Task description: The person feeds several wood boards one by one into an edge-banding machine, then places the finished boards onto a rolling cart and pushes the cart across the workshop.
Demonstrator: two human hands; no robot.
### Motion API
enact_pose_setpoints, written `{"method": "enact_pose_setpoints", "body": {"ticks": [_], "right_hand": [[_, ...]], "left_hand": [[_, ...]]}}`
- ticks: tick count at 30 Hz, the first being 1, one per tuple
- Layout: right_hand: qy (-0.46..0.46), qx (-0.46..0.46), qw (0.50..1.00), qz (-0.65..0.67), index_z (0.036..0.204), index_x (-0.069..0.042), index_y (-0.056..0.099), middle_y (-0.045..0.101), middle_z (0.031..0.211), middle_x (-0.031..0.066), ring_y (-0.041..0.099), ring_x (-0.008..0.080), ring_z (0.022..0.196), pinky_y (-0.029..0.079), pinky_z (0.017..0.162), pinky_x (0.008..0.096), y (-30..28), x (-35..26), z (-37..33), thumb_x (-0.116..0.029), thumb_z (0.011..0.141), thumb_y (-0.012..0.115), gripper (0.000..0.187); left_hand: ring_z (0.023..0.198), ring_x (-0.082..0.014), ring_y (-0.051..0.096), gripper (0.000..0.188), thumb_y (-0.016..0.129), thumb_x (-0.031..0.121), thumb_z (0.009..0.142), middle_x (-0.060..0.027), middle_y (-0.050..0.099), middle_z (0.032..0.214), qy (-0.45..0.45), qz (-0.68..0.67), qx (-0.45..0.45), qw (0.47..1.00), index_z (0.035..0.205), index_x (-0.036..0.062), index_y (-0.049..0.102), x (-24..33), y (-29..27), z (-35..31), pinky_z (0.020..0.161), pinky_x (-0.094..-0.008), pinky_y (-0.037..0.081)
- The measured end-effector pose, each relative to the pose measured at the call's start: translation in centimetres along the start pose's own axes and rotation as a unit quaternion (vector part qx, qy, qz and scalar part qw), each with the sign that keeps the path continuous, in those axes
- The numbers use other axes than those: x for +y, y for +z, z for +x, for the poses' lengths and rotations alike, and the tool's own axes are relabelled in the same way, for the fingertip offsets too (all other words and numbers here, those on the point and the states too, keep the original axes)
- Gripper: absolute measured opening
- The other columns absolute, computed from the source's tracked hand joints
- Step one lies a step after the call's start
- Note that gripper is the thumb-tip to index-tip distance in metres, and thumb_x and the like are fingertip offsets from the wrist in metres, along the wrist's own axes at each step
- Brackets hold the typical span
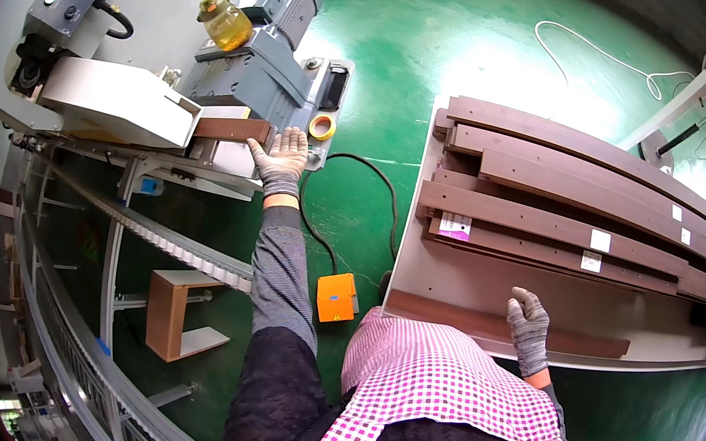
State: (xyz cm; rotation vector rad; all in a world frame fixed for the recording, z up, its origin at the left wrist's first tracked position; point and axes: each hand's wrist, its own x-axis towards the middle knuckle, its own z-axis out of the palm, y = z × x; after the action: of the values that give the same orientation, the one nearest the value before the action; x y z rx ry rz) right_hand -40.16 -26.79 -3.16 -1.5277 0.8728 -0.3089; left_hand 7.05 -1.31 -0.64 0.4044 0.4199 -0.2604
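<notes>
A: Where to locate the brown board [233, 130]?
B: At about ten o'clock from the left hand [281, 158], three o'clock from the white housing [118, 100].
A: Aligned how?
B: Lengthwise, nine to three o'clock, with the near end touching the left hand on the thumb side. Far nearer to left than to right.
A: Gripped?
B: Not by the left hand: released, with fingers spread. Noted right hand [526, 326] at four o'clock, half curled, with nothing visible inside, against the near side of the table [406, 261]. Cannot tell whether fully closed.
A: Any containers?
B: Logged one clear bottle [233, 31] at eleven o'clock, with yellow liquid inside, by the grey gearbox [255, 80]. Also logged stacked brown planks [580, 187] on the table, three o'clock.
</notes>
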Motion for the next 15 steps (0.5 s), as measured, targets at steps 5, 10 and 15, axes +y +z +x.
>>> {"method": "enact_pose_setpoints", "body": {"ticks": [5, 10, 15], "right_hand": [[0.0, -0.01, 1.0, -0.003, 0.101, 0.0, 0.055, 0.056, 0.075, -0.0009, 0.046, 0.0036, 0.058, 0.042, 0.053, 0.0182, 0.6, -0.4, -0.2, -0.007, 0.081, 0.055, 0.021], [0.013, -0.029, 0.999, -0.007, 0.103, 0.0, 0.054, 0.057, 0.079, 0.0001, 0.047, 0.0034, 0.059, 0.042, 0.055, 0.0177, 0.5, -0.6, -0.3, -0.006, 0.082, 0.054, 0.022], [0.001, -0.039, 0.999, 0.03, 0.103, 0.0, 0.055, 0.054, 0.072, -0.0016, 0.047, 0.0032, 0.059, 0.041, 0.055, 0.017, 0.3, -1.0, 0.2, -0.006, 0.082, 0.053, 0.022]], "left_hand": [[0.109, -0.029, 0.043, 0.075, 0.056, 0.057, 0.071, -0.0133, 0.044, 0.117, -0.027, -0.023, 0.062, 0.997, 0.118, 0.0031, 0.036, -0.2, 0.4, 1.0, 0.092, -0.0461, 0.036], [0.094, -0.0252, 0.051, 0.04, 0.055, 0.039, 0.08, -0.0068, 0.053, 0.1, -0.019, 0.056, 0.057, 0.997, 0.107, 0.0102, 0.046, -2.2, -0.1, 1.7, 0.076, -0.0453, 0.047], [0.096, -0.024, 0.05, 0.036, 0.06, 0.025, 0.079, -0.0056, 0.05, 0.104, -0.032, 0.122, 0.067, 0.99, 0.109, 0.0138, 0.043, -6.5, 0.2, -0.5, 0.079, -0.0438, 0.047]]}}
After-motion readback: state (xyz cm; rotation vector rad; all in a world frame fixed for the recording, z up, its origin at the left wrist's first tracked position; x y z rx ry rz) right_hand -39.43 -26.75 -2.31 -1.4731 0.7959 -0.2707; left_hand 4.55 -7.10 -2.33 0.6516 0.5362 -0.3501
